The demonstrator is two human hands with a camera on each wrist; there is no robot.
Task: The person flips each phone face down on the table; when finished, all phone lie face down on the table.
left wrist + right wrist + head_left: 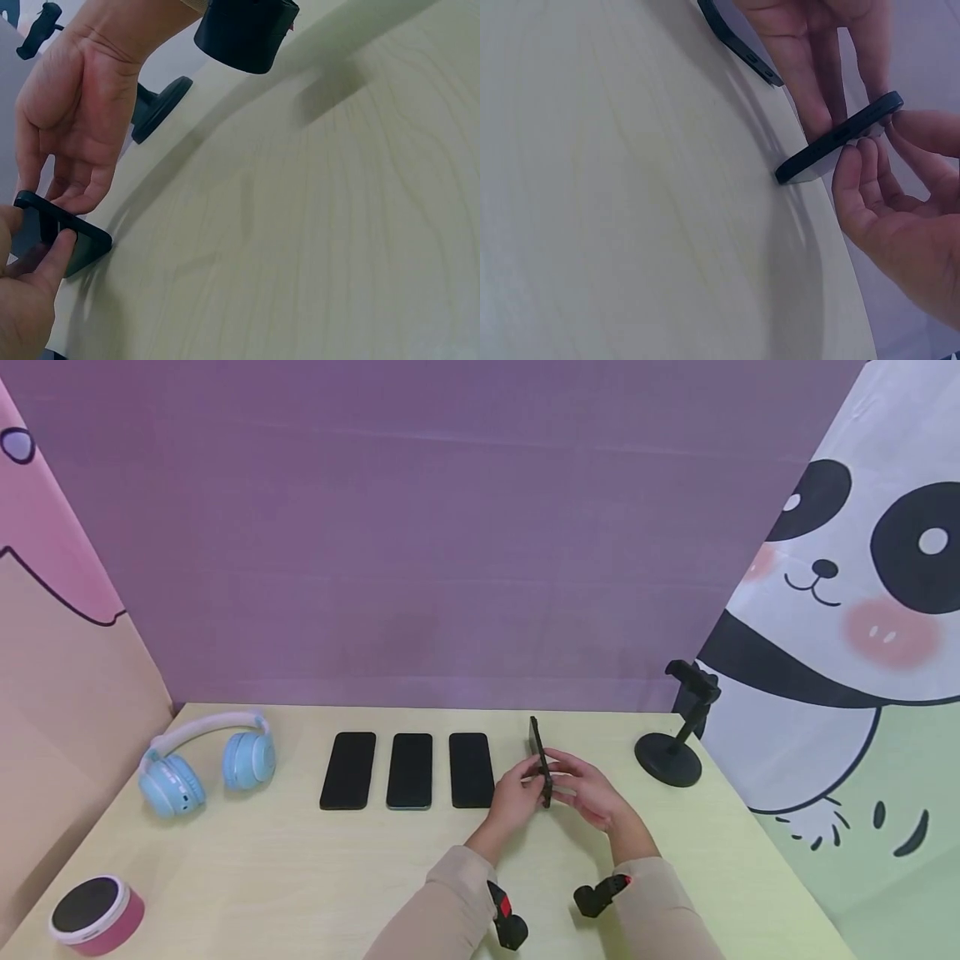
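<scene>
A black smartphone is held on its side edge, tilted upright just above or on the table; I cannot tell whether it touches. My left hand pinches its left side, thumb and fingers on the near half. From the other side, the fingers of my right hand grip it too. The left wrist view shows the phone's short end between both hands, and a thumb against its face. In the right wrist view the phone is seen edge-on. Three more dark phones lie flat in a row: left, middle and right.
At the back right is a black stand with a round base. Light blue headphones lie at the back left. A pink and white round container with a dark top sits at the front left. A purple backdrop rises behind the table.
</scene>
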